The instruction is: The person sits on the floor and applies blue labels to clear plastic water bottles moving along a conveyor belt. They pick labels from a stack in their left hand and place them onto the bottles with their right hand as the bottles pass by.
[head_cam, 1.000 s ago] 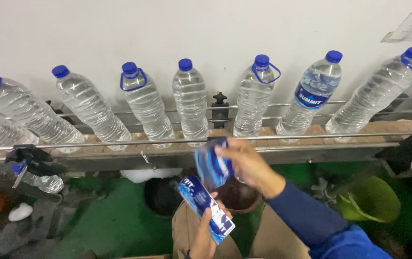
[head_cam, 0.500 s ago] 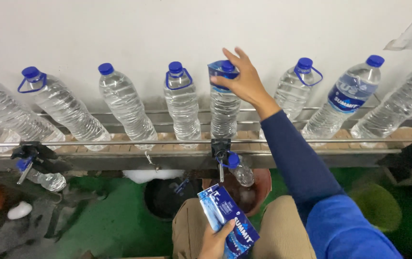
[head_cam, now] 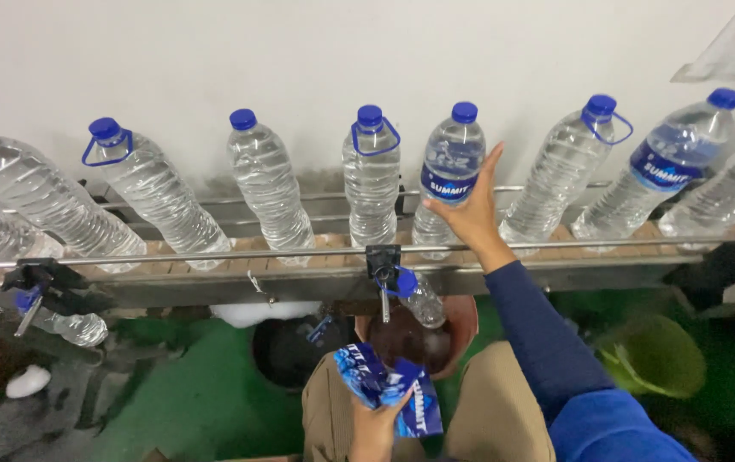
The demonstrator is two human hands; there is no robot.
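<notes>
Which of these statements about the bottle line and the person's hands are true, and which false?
1. The right hand touches a clear plastic bottle with a dark blue label. True.
2. The left hand is empty. False: it holds a bunch of blue label sleeves.
3. Every bottle on the conveyor wears a label. False: most are bare, such as the clear bottle with a blue handle ring.
4. All the bottles in the row have blue caps. True.
5. The floor below is red. False: it is green.
</notes>
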